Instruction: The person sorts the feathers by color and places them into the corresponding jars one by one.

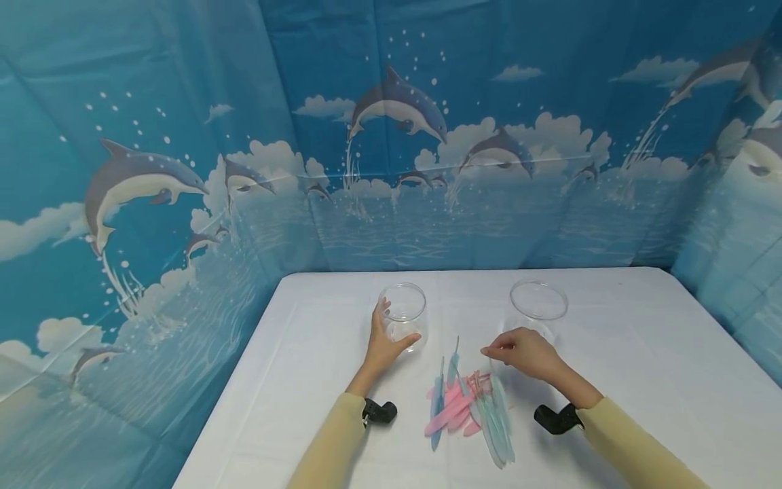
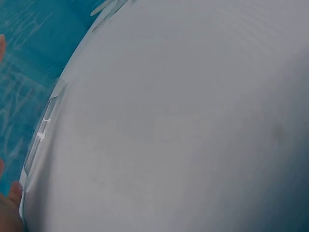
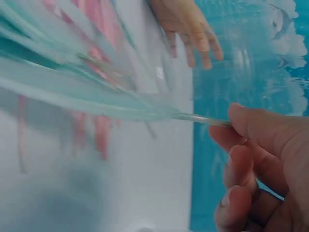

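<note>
My left hand (image 1: 382,345) holds a round clear glass jar (image 1: 408,305), fingers round its left side and thumb across its front. Part of that jar (image 2: 41,135) also shows at the left edge of the left wrist view, with the thumb (image 2: 14,193) against it. With thumb and index finger, my right hand (image 3: 270,150) pinches the thin bare quill of a pale green feather (image 3: 120,104). Below that hand in the head view lies a loose bunch of pink feathers (image 1: 455,411), blue feathers (image 1: 436,407) and pale green feathers (image 1: 495,424).
A second clear glass jar (image 1: 539,302) stands behind my right hand on the white table (image 1: 293,380). Around the table's back and sides hangs a blue dolphin-print cloth (image 1: 379,224). Black wrist cameras (image 1: 380,411) sit on both forearms.
</note>
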